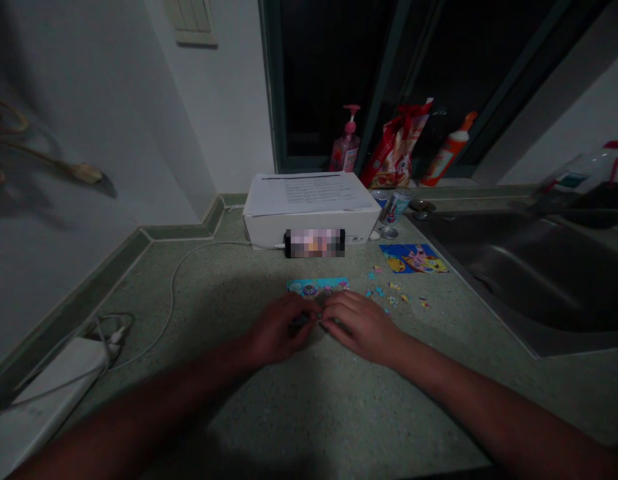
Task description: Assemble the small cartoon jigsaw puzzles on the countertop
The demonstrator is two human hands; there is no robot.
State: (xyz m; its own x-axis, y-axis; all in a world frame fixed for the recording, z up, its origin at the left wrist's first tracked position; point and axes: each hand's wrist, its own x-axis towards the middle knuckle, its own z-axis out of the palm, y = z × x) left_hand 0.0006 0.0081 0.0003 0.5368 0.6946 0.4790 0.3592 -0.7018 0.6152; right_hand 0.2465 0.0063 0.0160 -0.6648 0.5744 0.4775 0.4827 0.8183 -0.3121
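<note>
My left hand (pixel 277 328) and my right hand (pixel 361 325) rest on the speckled green counter (pixel 299 400), fingertips meeting over small jigsaw pieces. Both hands' fingers are curled and pinched together; what they grip is too small and dark to make out. Just beyond the fingertips lies a joined strip of blue puzzle (pixel 317 287). Several loose pieces (pixel 393 293) are scattered to the right of my right hand. A larger assembled cartoon section (pixel 413 258) lies further back right.
A white box (pixel 311 210) with a printed sheet on top stands behind, a phone (pixel 315 243) leaning against it. A steel sink (pixel 533 267) is at right. Bottles, a red bag (pixel 396 150) and a can (pixel 395 207) line the window ledge. A power strip (pixel 53 380) and cable lie left.
</note>
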